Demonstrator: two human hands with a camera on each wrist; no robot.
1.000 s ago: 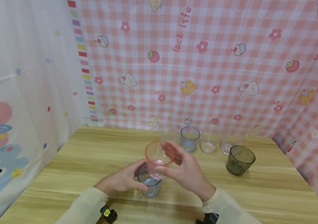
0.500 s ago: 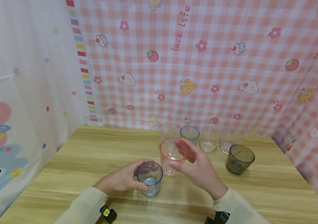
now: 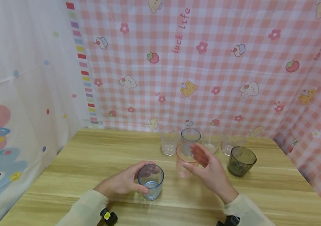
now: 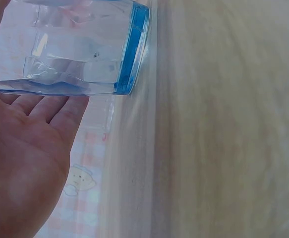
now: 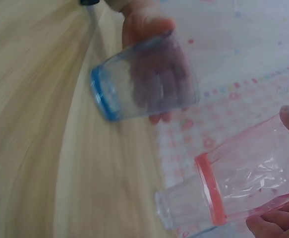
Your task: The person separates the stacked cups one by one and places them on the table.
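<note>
My left hand (image 3: 123, 182) grips a clear blue-tinted cup (image 3: 153, 190), thumb at the near side and fingers behind it. The cup stands upright, and in the left wrist view its thick blue base (image 4: 134, 47) sits at the wooden surface. To the right, my right hand (image 3: 214, 174) holds a clear pink cup (image 3: 182, 168) between thumb and fingers. The right wrist view shows this cup's pink base (image 5: 211, 188) and, farther off, the blue cup (image 5: 139, 82) in my left hand. Whether the pink cup touches the table cannot be told.
Along the back stand a clear cup (image 3: 168, 146), a blue-rimmed cup (image 3: 190, 135) and two more clear cups, partly behind the right hand and pink cup. A smoky dark cup (image 3: 241, 161) stands at their right. Patterned cloth (image 3: 149, 78) hangs behind the table (image 3: 98, 150).
My right hand has carried the pink cup to the right, away from the blue cup it overlapped in view a second ago. The left hand and blue cup have stayed put.
</note>
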